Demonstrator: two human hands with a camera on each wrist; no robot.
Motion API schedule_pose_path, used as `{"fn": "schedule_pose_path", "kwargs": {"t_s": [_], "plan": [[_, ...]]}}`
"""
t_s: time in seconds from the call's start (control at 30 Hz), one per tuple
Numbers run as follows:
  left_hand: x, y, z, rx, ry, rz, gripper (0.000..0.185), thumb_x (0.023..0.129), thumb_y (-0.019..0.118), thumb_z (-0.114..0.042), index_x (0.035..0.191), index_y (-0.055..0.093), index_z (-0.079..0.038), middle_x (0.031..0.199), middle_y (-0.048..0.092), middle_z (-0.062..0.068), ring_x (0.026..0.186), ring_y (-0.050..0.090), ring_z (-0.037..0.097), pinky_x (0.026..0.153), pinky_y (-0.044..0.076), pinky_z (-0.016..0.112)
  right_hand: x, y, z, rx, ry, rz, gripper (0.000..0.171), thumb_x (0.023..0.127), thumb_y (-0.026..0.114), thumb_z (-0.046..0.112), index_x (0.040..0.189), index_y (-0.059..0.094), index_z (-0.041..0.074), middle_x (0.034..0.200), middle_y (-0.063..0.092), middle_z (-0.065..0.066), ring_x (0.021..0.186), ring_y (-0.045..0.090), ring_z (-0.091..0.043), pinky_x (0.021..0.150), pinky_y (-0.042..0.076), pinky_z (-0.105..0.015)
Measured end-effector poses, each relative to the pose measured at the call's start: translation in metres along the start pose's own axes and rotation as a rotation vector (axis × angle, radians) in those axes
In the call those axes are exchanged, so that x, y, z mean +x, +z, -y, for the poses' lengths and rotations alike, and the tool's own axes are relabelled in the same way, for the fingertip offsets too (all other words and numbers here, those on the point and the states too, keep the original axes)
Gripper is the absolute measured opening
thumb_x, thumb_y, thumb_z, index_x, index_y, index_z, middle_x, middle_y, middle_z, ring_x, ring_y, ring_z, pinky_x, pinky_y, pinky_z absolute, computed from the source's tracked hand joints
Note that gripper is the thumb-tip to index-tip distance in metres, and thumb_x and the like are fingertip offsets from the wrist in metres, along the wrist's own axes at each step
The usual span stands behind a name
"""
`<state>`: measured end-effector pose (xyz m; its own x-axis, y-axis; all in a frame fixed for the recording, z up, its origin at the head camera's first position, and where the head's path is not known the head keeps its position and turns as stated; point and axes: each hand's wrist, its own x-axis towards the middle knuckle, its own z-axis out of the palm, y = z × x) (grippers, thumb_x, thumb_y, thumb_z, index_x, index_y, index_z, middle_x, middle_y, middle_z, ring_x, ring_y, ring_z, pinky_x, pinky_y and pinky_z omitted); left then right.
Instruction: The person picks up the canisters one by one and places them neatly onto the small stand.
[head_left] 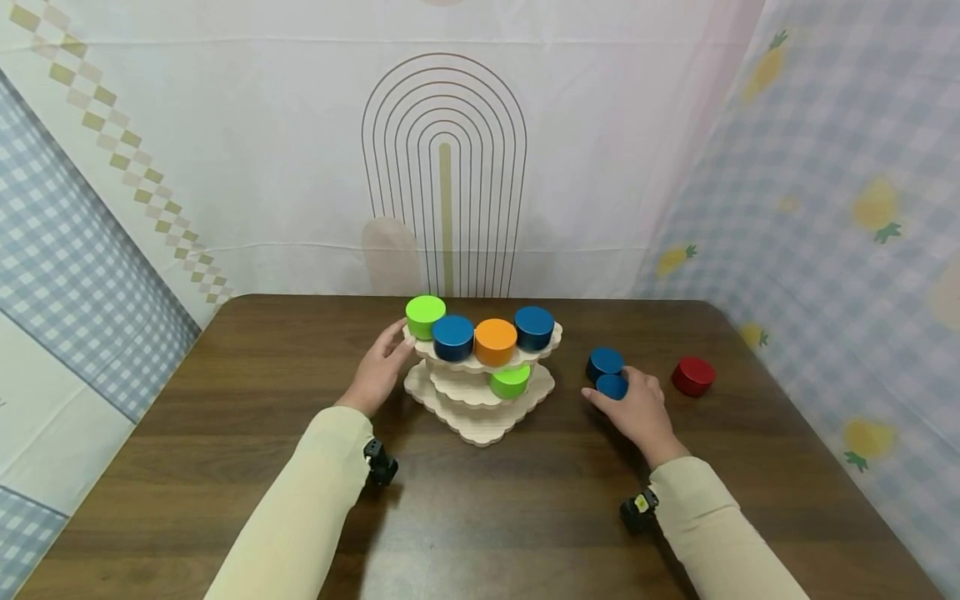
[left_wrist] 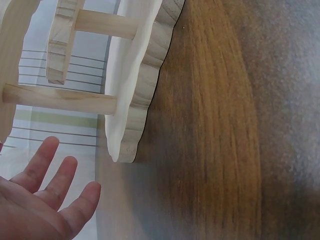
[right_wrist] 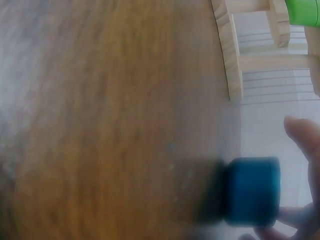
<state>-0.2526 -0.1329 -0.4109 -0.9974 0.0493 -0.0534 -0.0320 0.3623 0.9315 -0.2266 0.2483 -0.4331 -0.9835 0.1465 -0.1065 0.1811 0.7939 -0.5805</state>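
Note:
A tiered wooden stand [head_left: 480,429] with scalloped shelves is at the table's middle. On its top shelf sit a green block [head_left: 426,318], two blue blocks [head_left: 453,338] and an orange block [head_left: 496,342]; another green block [head_left: 511,382] is on a lower shelf. My left hand [head_left: 380,369] is at the top shelf's left edge, its fingers spread in the left wrist view. To the right, my right hand [head_left: 639,410] reaches round a near blue block [head_left: 612,386], thumb apart from it in the right wrist view. A further blue block [head_left: 604,363] stands just behind.
A red round block [head_left: 693,377] lies on the brown wooden table [head_left: 480,517], right of my right hand. Patterned cloth [head_left: 285,150] hangs behind the table and along both sides.

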Motion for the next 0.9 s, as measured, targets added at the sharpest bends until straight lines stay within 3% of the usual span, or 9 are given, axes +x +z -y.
{"fn": "schedule_pose_path", "kwargs": {"t_s": [0.37,0.9], "plan": [[0.001,0.0,0.001,0.003,0.005,-0.002,0.059,0.101,0.042,-0.046,0.153,0.027,-0.022,0.154,0.031,0.014,0.137,0.034,0.034,0.108,0.031,0.056,0.002,0.002,-0.008,0.004,0.021,0.041,0.101,0.084,0.067,0.054,0.147,0.019,-0.009,0.144,0.021,-0.036,0.129,0.025,-0.052,0.1,0.033,-0.067],[0.001,0.001,0.001,-0.011,0.011,-0.003,0.059,0.101,0.043,-0.046,0.153,0.027,-0.022,0.152,0.034,0.015,0.136,0.035,0.034,0.108,0.031,0.056,0.001,-0.001,-0.012,0.001,-0.017,0.054,0.082,0.088,0.068,0.036,0.141,0.029,-0.012,0.137,0.03,-0.036,0.123,0.029,-0.051,0.098,0.034,-0.066]]}}
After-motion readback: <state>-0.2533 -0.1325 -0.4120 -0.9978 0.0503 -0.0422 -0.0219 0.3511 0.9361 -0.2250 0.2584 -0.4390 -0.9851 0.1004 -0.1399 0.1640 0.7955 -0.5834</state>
